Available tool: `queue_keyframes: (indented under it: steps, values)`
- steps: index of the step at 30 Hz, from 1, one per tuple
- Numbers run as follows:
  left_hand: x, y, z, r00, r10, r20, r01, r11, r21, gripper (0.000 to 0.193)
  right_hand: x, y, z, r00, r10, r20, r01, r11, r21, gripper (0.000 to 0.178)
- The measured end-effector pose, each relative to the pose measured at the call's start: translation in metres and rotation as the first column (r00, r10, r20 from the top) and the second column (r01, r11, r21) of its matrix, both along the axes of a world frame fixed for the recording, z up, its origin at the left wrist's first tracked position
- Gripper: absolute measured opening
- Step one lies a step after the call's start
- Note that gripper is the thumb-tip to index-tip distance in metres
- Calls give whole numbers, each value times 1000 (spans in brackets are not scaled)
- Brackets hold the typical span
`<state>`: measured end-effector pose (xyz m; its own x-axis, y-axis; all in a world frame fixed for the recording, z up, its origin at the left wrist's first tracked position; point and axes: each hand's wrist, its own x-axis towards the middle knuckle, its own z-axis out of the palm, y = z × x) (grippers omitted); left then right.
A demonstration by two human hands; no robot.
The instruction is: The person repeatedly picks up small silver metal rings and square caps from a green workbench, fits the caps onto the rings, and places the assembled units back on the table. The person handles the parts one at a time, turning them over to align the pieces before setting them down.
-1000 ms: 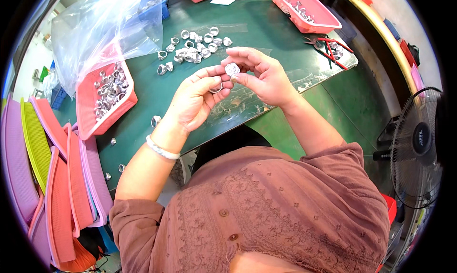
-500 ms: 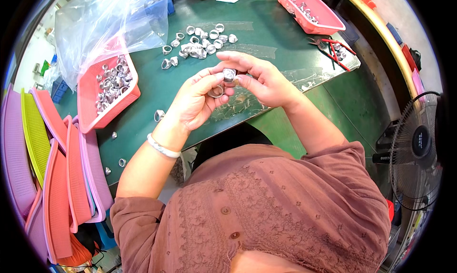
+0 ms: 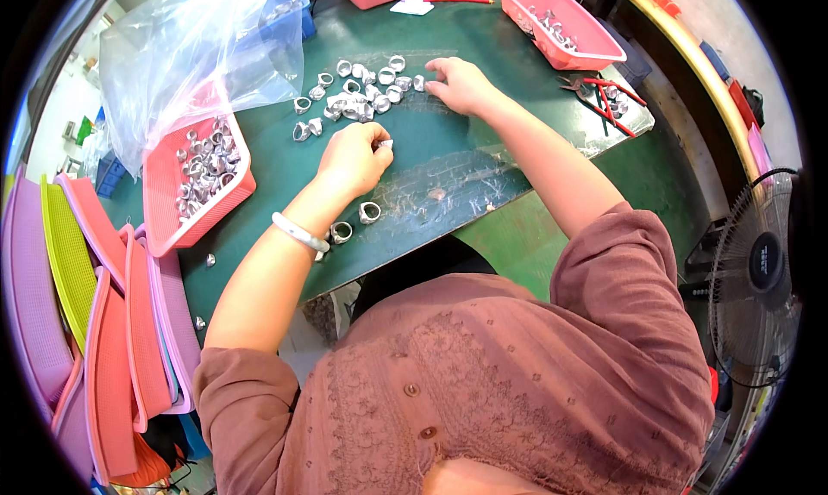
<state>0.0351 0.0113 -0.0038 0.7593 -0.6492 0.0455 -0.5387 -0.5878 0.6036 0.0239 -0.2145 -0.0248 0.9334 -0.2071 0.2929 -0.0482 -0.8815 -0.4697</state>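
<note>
Underneath, a broad dark-green desk [image 3: 470, 34], scuffed along the near edge. Over the far left corner, a crumpled sheet of clear plastic [image 3: 190, 55]. At the left edge, a pink rectangular plastic basket [image 3: 220, 206] with silver metal rings [image 3: 207, 163] inside; toward the far right, a similar pink plastic tray [image 3: 565, 62] with more. Mid-desk, well in from the near edge, a loose cluster of chunky silver rings [image 3: 358, 105]. By the right corner, red-handled pliers [image 3: 614, 122].

Hands no longer together, now well apart. Right hand [image 3: 431, 75]: released, nothing visible in it, fingertips just beside the cluster's rightmost ring. Left hand [image 3: 384, 147]: curled, grasping a small silvery piece [image 3: 386, 143], probably a ring. Near the near edge, beside the left wrist, now in view: two loose silver rings [image 3: 366, 220]. Likely meaning: two-handed handling broken off, one ring put down, right hand free at the cluster.
</note>
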Motion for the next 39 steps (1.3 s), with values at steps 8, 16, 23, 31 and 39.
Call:
queue_keyframes:
  steps: [8, 16, 23, 31, 39]
  values:
    - [11, 7, -2, 996, 28, -88, -36, 995, -91, 33, 12, -9, -1, 992, 86, -89, -34, 881, 472, 22]
    - [-10, 2, 20, 900, -159, -406, -100, 830, -549, 48, -43, 21, 34, 870, 478, 119, -129, -12, 992, 12]
    - [-29, -3, 28, 943, -235, -236, -4, 699, -715, 35, -61, 52, 46, 831, 508, 228, -158, -177, 971, 11]
    - [-2, 39, 26, 994, 53, 100, 18, 797, -603, 26, -51, 49, 42, 909, 415, -38, -126, 360, 924, 17]
    - [85, 148, 37, 637, 368, 678, -438, 896, -75, 35, -1, 15, 13, 986, 160, -51, -132, 927, 352, 28]
